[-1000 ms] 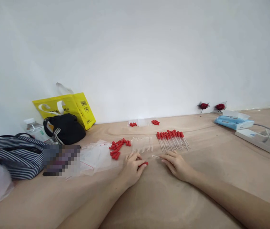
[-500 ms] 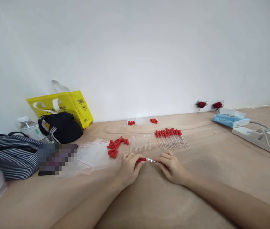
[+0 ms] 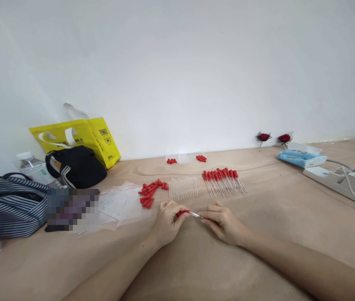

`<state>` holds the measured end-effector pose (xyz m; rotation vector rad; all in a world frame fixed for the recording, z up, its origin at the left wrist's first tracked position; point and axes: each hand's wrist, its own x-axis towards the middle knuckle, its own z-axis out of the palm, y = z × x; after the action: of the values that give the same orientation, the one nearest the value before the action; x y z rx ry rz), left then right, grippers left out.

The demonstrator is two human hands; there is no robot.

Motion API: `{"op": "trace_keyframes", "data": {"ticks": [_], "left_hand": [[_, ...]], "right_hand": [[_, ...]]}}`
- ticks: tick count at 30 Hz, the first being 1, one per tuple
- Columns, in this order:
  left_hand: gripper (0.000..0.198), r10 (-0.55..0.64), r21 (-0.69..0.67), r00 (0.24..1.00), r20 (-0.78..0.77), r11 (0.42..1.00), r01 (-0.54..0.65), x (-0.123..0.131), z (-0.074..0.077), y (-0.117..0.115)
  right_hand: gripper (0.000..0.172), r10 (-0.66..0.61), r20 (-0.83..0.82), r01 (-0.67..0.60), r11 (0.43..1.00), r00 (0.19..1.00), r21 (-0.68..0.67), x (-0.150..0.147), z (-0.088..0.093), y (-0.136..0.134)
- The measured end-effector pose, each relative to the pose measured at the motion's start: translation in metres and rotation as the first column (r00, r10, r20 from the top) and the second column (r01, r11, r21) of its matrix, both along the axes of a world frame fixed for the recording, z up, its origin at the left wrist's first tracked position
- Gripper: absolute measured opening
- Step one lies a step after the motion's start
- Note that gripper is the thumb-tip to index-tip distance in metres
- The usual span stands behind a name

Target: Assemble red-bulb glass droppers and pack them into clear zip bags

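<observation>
My left hand (image 3: pixel 168 222) is closed on a red rubber bulb (image 3: pixel 182 213), pinching it between thumb and fingers. From that bulb a clear glass dropper tube (image 3: pixel 195 215) reaches across to my right hand (image 3: pixel 223 223). Right thumb and fingertips pinch the tube's far end. Beyond my hands lies a row of bare glass tubes (image 3: pixel 182 188). Loose red bulbs (image 3: pixel 148 193) are heaped left of that row. On its right, droppers with red bulbs (image 3: pixel 224 182) lie side by side.
Clear plastic bags (image 3: pixel 122 205) lie left of the bulbs. Further left are a yellow bag (image 3: pixel 102 142), a black pouch (image 3: pixel 81 167) and a striped bag (image 3: pixel 20 205). A tissue pack (image 3: pixel 301 159) and power strip (image 3: pixel 330 184) occupy the right. Small bagged bulbs (image 3: pixel 201 158) lie by the wall.
My right fingers have shifted slightly along the glass tube towards its tip. Both hands still hold the same dropper. The whole view has shifted a little.
</observation>
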<state>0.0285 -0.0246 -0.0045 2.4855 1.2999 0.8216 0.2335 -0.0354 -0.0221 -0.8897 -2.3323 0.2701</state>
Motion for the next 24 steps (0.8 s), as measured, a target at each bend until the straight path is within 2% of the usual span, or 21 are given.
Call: {"op": "trace_keyframes", "data": {"ticks": [4, 8, 15, 24], "left_hand": [[0.014, -0.074, 0.036, 0.996, -0.046, 0.997, 0.075, -0.001, -0.001, -0.001], [0.012, -0.131, 0.096, 0.989, -0.069, 0.986, 0.138, 0.0, -0.002, -0.002], [0.015, -0.129, 0.184, 0.989, -0.069, 0.973, 0.14, -0.001, -0.003, -0.003], [0.014, -0.169, 0.206, 0.982, -0.079, 0.961, 0.182, 0.001, -0.004, -0.003]], "right_hand": [[0.025, -0.018, 0.096, 0.009, 0.995, 0.995, 0.096, 0.004, 0.003, 0.004], [0.025, -0.048, 0.116, 0.026, 0.983, 0.992, 0.182, 0.005, 0.004, 0.004], [0.02, -0.084, 0.072, 0.077, 0.992, 0.994, 0.099, -0.004, 0.005, -0.001], [0.018, -0.024, 0.03, 0.023, 0.999, 0.999, 0.027, -0.009, 0.002, 0.004]]}}
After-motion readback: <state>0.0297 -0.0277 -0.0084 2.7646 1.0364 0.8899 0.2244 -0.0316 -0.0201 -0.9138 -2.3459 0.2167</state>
